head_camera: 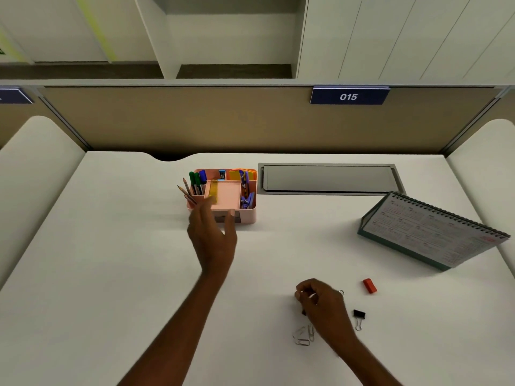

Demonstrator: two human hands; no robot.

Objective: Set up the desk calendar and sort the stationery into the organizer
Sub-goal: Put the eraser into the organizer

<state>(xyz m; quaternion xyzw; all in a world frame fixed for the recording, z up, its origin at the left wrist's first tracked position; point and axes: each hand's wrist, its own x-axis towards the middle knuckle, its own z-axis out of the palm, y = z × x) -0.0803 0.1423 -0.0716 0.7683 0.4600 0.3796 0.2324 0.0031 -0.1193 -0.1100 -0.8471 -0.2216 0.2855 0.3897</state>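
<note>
Spread and relaxed, the left hand [214, 235] hovers at the pink organizer [248, 217], fingertips by the yellow ruler [214, 189] in its middle tray; right hand [320, 305] curled, hold unclear, near paper clips [303, 336]; binder clip [359, 315]; red eraser [369, 285]; desk calendar [434, 232] stands far right.

Smooth matt white desk [125, 260] all round. At twelve o'clock the pink organizer [249, 215], satin plastic, and in it a see-through yellow plastic ruler [214, 190]. One o'clock, a grey hatch [326, 178] (brushed metal, by the look). Two o'clock, the calendar [434, 232]: matt paper, wire spiral. Five o'clock, bare-metal paper clips [303, 335], a black binder clip [359, 314] with wire handles, a matt red eraser [369, 285].
</note>
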